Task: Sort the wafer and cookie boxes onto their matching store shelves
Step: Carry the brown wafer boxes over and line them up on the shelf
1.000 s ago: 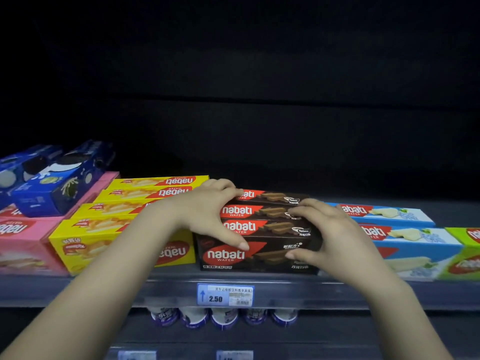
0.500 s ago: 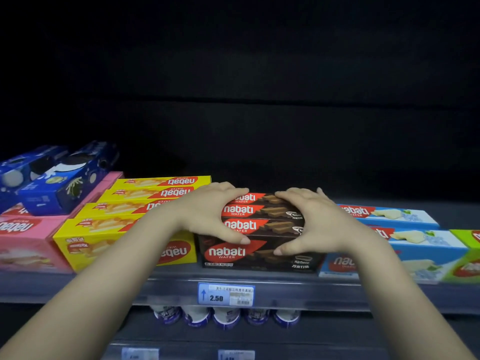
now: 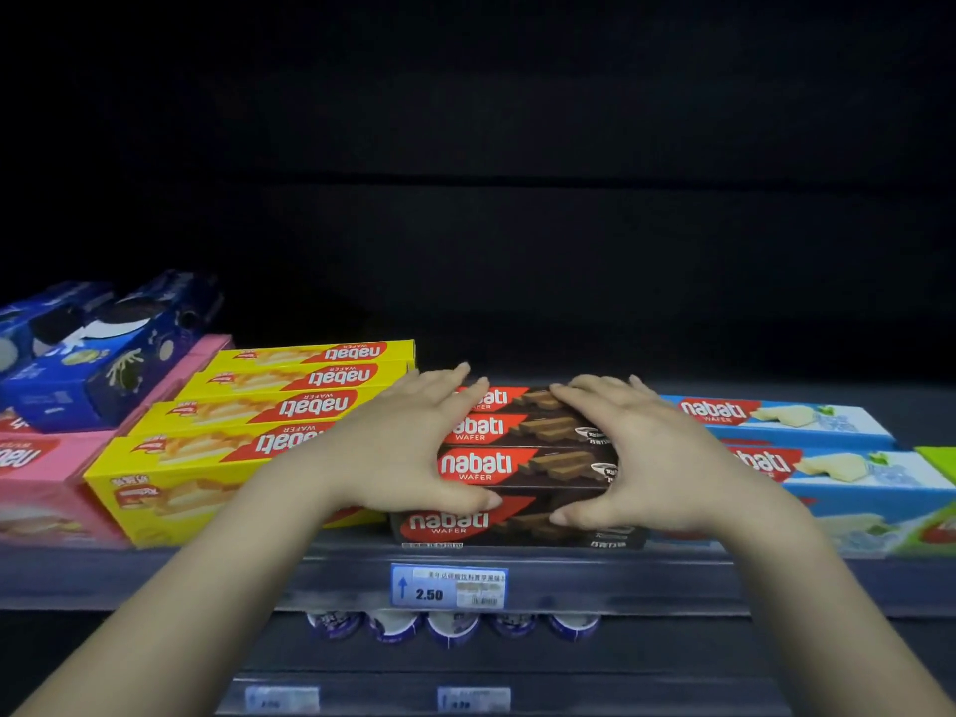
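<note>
The shelf (image 3: pixel 155 577) carries rows of wafer boxes by colour, and the brown chocolate row (image 3: pixel 522 465) sits between the yellow boxes (image 3: pixel 233 442) and pale blue boxes (image 3: pixel 807 458). Left hand (image 3: pixel 398 452) and right hand (image 3: pixel 646 458) clamp its ends, fingers (image 3: pixel 445 380) spread over the top. I'd press evenly, squaring them flush.

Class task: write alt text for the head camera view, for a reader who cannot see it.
Two bare hands, left hand and right hand, press on the sides of a row of brown Nabati wafer boxes on a store shelf, between yellow boxes and blue boxes.
</note>
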`<state>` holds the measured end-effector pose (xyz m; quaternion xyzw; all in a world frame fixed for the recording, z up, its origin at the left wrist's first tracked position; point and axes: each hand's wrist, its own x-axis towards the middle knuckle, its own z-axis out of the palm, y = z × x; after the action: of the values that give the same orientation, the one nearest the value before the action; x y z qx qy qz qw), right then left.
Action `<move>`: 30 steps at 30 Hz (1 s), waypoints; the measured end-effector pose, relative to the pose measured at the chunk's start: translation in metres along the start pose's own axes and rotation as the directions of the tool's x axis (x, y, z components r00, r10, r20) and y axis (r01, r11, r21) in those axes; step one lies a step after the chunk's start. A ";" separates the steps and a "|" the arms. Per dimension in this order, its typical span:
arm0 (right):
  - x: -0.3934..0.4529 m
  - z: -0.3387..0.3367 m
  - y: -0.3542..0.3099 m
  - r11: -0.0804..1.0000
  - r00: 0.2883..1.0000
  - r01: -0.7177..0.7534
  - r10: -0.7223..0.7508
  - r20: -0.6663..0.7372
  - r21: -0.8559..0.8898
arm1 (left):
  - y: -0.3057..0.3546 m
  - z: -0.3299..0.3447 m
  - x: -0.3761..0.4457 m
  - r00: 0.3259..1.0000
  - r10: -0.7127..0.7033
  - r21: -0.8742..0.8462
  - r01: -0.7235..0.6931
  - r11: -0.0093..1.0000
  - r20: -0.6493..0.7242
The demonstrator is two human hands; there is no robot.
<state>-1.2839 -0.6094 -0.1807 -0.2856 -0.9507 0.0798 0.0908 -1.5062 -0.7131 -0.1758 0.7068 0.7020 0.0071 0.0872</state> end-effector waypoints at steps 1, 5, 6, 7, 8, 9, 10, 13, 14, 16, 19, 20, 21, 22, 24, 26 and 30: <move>0.001 -0.001 -0.001 1.000 1.000 0.003 -0.003 0.002 -0.004 | -0.001 0.000 -0.001 1.000 -0.002 -0.015 0.001 1.000 -0.027; -0.002 -0.009 -0.001 0.990 0.999 -0.022 0.015 0.049 0.139 | 0.000 -0.006 -0.007 0.996 0.064 -0.092 -0.069 0.993 -0.057; -0.008 -0.014 0.002 0.978 1.000 -0.028 0.026 0.015 0.204 | 0.004 -0.007 -0.008 0.993 0.093 -0.090 -0.100 0.991 -0.078; -0.013 -0.019 0.006 0.969 0.998 -0.018 0.032 -0.056 0.246 | 0.011 -0.010 -0.008 0.985 0.118 -0.084 -0.129 0.988 -0.123; -0.020 -0.025 0.013 0.966 0.990 -0.001 0.039 -0.138 0.260 | 0.019 -0.013 -0.006 0.974 0.140 -0.077 -0.156 0.985 -0.179; -0.026 -0.031 0.021 0.967 0.978 0.004 0.049 -0.203 0.256 | 0.030 -0.016 -0.004 0.961 0.159 -0.067 -0.178 0.982 -0.226; -0.033 -0.038 0.030 0.970 0.968 -0.001 0.063 -0.244 0.244 | 0.044 -0.019 0.001 0.950 0.180 -0.055 -0.200 0.978 -0.255; -0.053 -0.053 0.061 0.978 0.979 -0.132 0.154 -0.135 0.161 | 0.089 -0.017 0.025 0.938 0.248 -0.029 -0.263 0.964 -0.244; -0.059 -0.054 0.071 0.974 0.978 -0.189 0.197 -0.060 0.124 | 0.104 -0.013 0.036 0.938 0.267 -0.024 -0.279 0.960 -0.221; -0.068 -0.049 0.089 0.963 0.965 -0.262 0.260 0.036 0.068 | 0.129 -0.004 0.058 0.948 0.271 -0.025 -0.278 0.960 -0.165; -0.072 -0.034 0.107 0.976 0.976 -0.216 0.217 -0.034 0.012 | 0.146 0.010 0.082 0.979 0.179 -0.043 -0.183 0.982 -0.094; -0.072 -0.032 0.110 0.982 0.979 -0.190 0.190 -0.076 0.016 | 0.149 0.012 0.086 0.983 0.151 -0.037 -0.156 0.987 -0.101; -0.072 -0.033 0.111 0.985 0.980 -0.169 0.172 -0.099 0.033 | 0.150 0.014 0.087 0.983 0.136 -0.033 -0.141 0.989 -0.124; -0.072 -0.036 0.113 0.987 0.982 -0.154 0.159 -0.105 0.053 | 0.151 0.015 0.086 0.980 0.131 -0.032 -0.137 0.990 -0.150; -0.076 -0.039 0.115 0.987 0.984 -0.140 0.148 -0.095 0.082 | 0.153 0.013 0.084 0.977 0.140 -0.040 -0.148 0.988 -0.161; -0.080 -0.038 0.117 0.989 0.985 -0.125 0.133 -0.105 0.082 | 0.153 0.013 0.081 0.980 0.140 -0.051 -0.149 0.988 -0.140; -0.079 -0.028 0.117 0.993 0.976 -0.118 0.121 -0.179 0.027 | 0.151 0.014 0.081 0.980 0.121 -0.025 -0.127 0.992 -0.160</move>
<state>-1.1515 -0.5539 -0.1875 -0.3476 -0.9190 0.0663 0.1740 -1.3536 -0.6337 -0.1786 0.7448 0.6610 0.0809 0.0432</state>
